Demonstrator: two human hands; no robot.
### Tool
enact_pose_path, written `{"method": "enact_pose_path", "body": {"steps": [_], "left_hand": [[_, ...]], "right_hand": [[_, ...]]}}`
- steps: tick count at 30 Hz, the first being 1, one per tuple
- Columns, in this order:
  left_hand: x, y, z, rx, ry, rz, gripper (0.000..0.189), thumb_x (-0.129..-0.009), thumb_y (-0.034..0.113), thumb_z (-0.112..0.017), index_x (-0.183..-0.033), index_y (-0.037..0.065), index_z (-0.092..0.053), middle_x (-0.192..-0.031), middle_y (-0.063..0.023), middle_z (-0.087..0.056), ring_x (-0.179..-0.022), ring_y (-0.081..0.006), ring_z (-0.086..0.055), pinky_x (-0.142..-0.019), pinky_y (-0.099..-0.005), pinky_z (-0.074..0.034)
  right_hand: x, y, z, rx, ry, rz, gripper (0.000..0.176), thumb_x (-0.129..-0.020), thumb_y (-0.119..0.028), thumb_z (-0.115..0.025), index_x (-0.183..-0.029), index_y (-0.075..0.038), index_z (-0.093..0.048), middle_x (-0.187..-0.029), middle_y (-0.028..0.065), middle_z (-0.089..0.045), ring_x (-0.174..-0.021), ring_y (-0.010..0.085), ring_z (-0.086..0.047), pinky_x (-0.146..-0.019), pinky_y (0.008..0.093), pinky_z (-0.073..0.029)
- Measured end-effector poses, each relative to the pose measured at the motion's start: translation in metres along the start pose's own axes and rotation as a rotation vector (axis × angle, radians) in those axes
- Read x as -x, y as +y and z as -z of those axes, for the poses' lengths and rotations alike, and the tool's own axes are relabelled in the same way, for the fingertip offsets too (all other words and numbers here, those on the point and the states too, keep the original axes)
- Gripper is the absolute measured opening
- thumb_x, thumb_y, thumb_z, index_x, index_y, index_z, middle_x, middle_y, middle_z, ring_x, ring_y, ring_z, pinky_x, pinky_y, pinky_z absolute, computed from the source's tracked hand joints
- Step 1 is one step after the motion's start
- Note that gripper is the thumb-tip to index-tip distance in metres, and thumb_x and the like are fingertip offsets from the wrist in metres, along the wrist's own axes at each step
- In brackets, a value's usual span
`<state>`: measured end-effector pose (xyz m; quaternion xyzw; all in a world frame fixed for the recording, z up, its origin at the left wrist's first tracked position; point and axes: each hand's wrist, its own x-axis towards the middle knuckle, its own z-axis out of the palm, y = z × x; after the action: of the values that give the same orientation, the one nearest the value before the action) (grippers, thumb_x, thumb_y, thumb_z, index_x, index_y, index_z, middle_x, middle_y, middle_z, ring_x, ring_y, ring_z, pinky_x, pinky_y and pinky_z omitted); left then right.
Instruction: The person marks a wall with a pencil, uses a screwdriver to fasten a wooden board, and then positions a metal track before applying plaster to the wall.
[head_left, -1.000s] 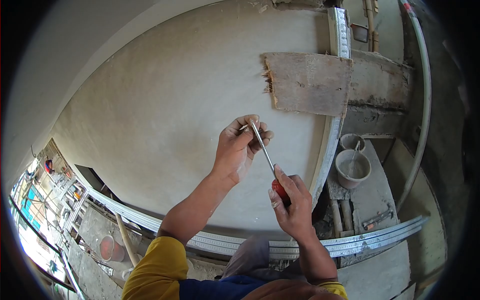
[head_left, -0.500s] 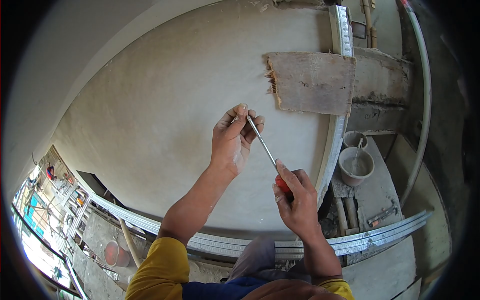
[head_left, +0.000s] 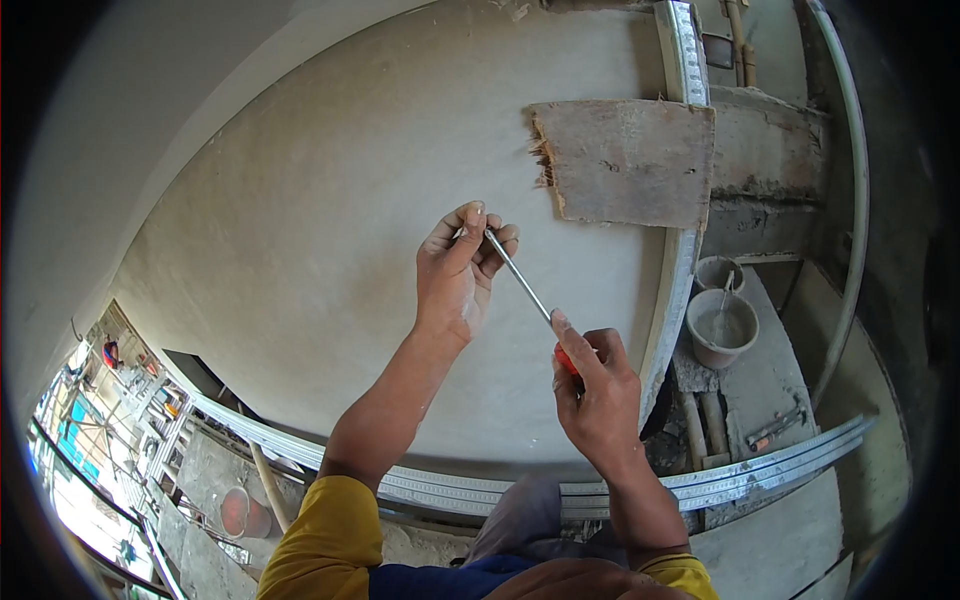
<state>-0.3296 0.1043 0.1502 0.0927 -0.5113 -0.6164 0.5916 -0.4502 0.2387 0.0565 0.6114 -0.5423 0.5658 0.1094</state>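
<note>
My right hand (head_left: 603, 400) is closed around the red handle of a screwdriver (head_left: 518, 276), forefinger stretched along it toward the metal shaft. The shaft slants up and left, and its tip ends at the fingers of my left hand (head_left: 452, 280). There the thumb and forefinger are pinched together, with the other fingers curled; whatever small thing they hold is too small to make out. Both hands are held in front of a smooth grey plastered surface (head_left: 330, 200). Pale dust marks the left palm and fingers.
A broken-edged wooden board (head_left: 625, 165) lies across a metal channel (head_left: 684, 60) at the upper right. Two buckets, the nearer with grey mix (head_left: 722, 330), stand at right near a hammer (head_left: 775, 428). Long metal profiles (head_left: 440, 487) cross below; another bucket (head_left: 245, 513) sits lower left.
The view has shifted slightly, moving the buckets and board a little rightward. The left hand and screwdriver tip sit slightly farther left and higher; both grips look the same.
</note>
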Motion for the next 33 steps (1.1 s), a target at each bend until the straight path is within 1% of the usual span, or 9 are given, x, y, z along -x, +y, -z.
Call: {"method": "enact_pose_path", "body": {"steps": [4,6,8,10,22,28,30,31,33], "left_hand": [[-0.005,-0.002,0.002,-0.001,-0.010,-0.018,0.018,-0.098,0.019,-0.065,-0.110,0.006,-0.062,-0.097,-0.0022,-0.060,-0.091,-0.0175,-0.065,-0.082,-0.0282,-0.055],[-0.006,-0.002,0.002,-0.005,-0.001,-0.019,0.018,-0.098,0.019,-0.066,-0.109,0.006,-0.062,-0.096,-0.0024,-0.060,-0.091,-0.0176,-0.064,-0.082,-0.0284,-0.054],[-0.009,-0.003,0.002,-0.009,0.008,-0.021,0.018,-0.098,0.019,-0.066,-0.109,0.006,-0.062,-0.096,-0.0025,-0.060,-0.091,-0.0177,-0.064,-0.081,-0.0286,-0.054],[-0.013,-0.005,0.006,0.009,0.001,-0.043,0.014,-0.096,0.015,-0.067,-0.105,0.004,-0.063,-0.094,-0.0058,-0.065,-0.092,-0.0233,-0.069,-0.083,-0.0338,-0.059],[-0.014,-0.004,0.002,-0.047,0.015,-0.070,0.019,-0.096,0.014,-0.068,-0.110,0.003,-0.062,-0.094,-0.0070,-0.065,-0.091,-0.0246,-0.070,-0.083,-0.0375,-0.060],[-0.021,0.004,-0.001,-0.134,-0.036,-0.093,0.029,-0.093,0.012,-0.071,-0.117,0.000,-0.059,-0.097,-0.0114,-0.067,-0.088,-0.0248,-0.070,-0.079,-0.0368,-0.060],[-0.026,0.009,-0.005,-0.172,-0.034,-0.106,0.033,-0.093,0.012,-0.072,-0.119,-0.001,-0.057,-0.098,-0.0126,-0.067,-0.088,-0.0253,-0.070,-0.080,-0.0368,-0.060],[-0.028,0.012,-0.007,-0.210,-0.033,-0.117,0.037,-0.092,0.011,-0.073,-0.121,-0.003,-0.054,-0.098,-0.0139,-0.067,-0.088,-0.0257,-0.070,-0.080,-0.0367,-0.060],[-0.032,0.019,-0.014,-0.226,-0.026,-0.123,0.039,-0.091,0.011,-0.073,-0.121,-0.003,-0.052,-0.098,-0.0150,-0.066,-0.087,-0.0260,-0.071,-0.081,-0.0372,-0.061]], "right_hand": [[-0.003,-0.003,0.000,0.034,0.005,-0.022,0.057,-0.082,0.005,-0.070,-0.134,-0.015,-0.063,-0.090,0.0131,-0.058,-0.065,0.0227,-0.061,-0.059,0.0354,-0.052],[-0.004,0.001,-0.002,0.059,0.029,0.010,0.055,-0.083,-0.002,-0.070,-0.135,-0.020,-0.061,-0.091,0.0081,-0.055,-0.063,0.0219,-0.061,-0.052,0.0372,-0.051],[-0.005,0.000,-0.001,0.055,0.027,0.006,0.056,-0.083,-0.002,-0.070,-0.135,-0.021,-0.061,-0.091,0.0080,-0.055,-0.063,0.0221,-0.061,-0.052,0.0374,-0.051],[-0.006,-0.001,-0.001,0.050,0.023,0.000,0.057,-0.082,-0.002,-0.070,-0.135,-0.021,-0.061,-0.092,0.0079,-0.055,-0.063,0.0222,-0.061,-0.051,0.0375,-0.051],[-0.008,-0.001,0.001,0.079,0.004,-0.031,0.055,-0.085,-0.003,-0.068,-0.136,-0.021,-0.060,-0.091,0.0098,-0.055,-0.066,0.0247,-0.062,-0.053,0.0390,-0.052],[-0.015,0.003,-0.003,-0.402,-0.017,-0.073,0.050,-0.082,0.004,-0.069,-0.129,-0.002,-0.053,-0.088,0.0136,-0.056,-0.069,0.0279,-0.062,-0.065,0.0378,-0.053],[-0.016,0.001,-0.003,-0.564,-0.127,-0.303,0.046,-0.078,0.005,-0.072,-0.119,0.002,-0.050,-0.090,0.0141,-0.057,-0.073,0.0282,-0.061,-0.069,0.0370,-0.053],[-0.017,0.000,-0.005,-0.564,-0.127,-0.302,0.046,-0.078,0.005,-0.072,-0.119,0.002,-0.050,-0.090,0.0141,-0.057,-0.073,0.0282,-0.061,-0.069,0.0370,-0.053],[-0.018,-0.001,-0.010,-0.429,-0.005,-0.075,0.045,-0.076,0.008,-0.073,-0.115,0.002,-0.049,-0.092,0.0148,-0.058,-0.073,0.0273,-0.061,-0.069,0.0364,-0.054]]}}
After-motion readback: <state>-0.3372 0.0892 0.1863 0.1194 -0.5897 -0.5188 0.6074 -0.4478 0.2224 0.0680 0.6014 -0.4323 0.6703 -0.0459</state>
